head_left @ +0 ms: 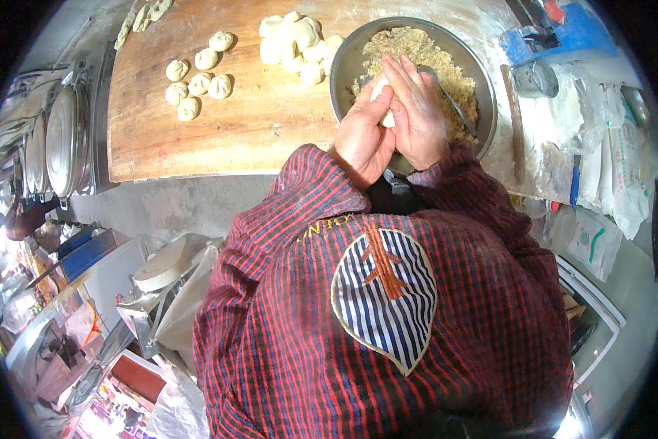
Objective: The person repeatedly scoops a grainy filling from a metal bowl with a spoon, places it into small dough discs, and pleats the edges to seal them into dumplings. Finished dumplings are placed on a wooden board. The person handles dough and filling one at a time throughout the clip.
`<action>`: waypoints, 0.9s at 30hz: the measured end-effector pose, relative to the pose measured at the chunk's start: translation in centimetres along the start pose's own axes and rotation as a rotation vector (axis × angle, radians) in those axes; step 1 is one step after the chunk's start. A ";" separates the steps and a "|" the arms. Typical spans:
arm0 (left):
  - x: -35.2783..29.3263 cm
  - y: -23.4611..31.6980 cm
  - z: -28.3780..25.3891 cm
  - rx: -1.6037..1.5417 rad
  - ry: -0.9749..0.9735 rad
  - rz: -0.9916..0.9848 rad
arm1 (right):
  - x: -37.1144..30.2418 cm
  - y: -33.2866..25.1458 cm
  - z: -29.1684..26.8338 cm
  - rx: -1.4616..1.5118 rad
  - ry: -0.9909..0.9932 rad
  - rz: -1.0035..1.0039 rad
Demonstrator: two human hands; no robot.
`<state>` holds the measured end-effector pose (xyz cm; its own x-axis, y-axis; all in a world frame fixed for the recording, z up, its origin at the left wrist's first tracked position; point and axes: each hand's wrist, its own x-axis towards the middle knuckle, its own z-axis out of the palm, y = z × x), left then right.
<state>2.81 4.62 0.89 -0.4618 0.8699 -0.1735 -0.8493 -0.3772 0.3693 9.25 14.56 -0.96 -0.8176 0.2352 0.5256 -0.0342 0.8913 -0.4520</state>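
Over the near part of a large metal bowl (488,77), my hands are pressed together around a piece of white dough (384,106). My left hand (364,137) is closed around the dough from the left, its thumb lying along it. My right hand (419,121) presses on the other side with long, straight fingers pointing up and away. Most of the dough is hidden between the palms. Crumbly beige-brown filling (405,45) fills the bowl, and a metal utensil's handle (457,110) sticks out of it, right of my right hand.
On the wooden board (226,143), several pleated buns (199,84) sit at left. A heap of dough pieces (292,45) lies beside the bowl. A rolling pin (513,121), a metal cup (536,79) and plastic bags (625,161) are at right. Round metal lids (67,143) stand at far left.
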 end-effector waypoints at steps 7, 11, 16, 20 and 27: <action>0.6 1.5 -0.1 -0.058 0.195 -0.144 | 2.2 0.9 -1.2 0.450 0.020 0.257; -0.2 1.5 1.3 -0.033 -0.048 0.011 | 2.8 -0.4 -0.6 0.048 -0.181 -0.103; -0.6 2.5 1.2 0.101 0.135 -0.069 | 2.8 -1.4 0.5 0.256 -0.264 0.099; -0.1 4.4 -0.6 0.061 0.143 -0.121 | 2.6 1.0 -2.5 0.727 -0.025 0.264; -0.5 4.1 -1.8 0.009 0.065 -0.251 | -0.4 1.9 -1.5 0.719 -0.187 0.248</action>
<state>-0.87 2.06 0.83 -0.2524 0.9135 -0.3191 -0.9372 -0.1488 0.3153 10.37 16.72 -0.94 -0.9310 0.2684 0.2473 -0.1501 0.3361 -0.9298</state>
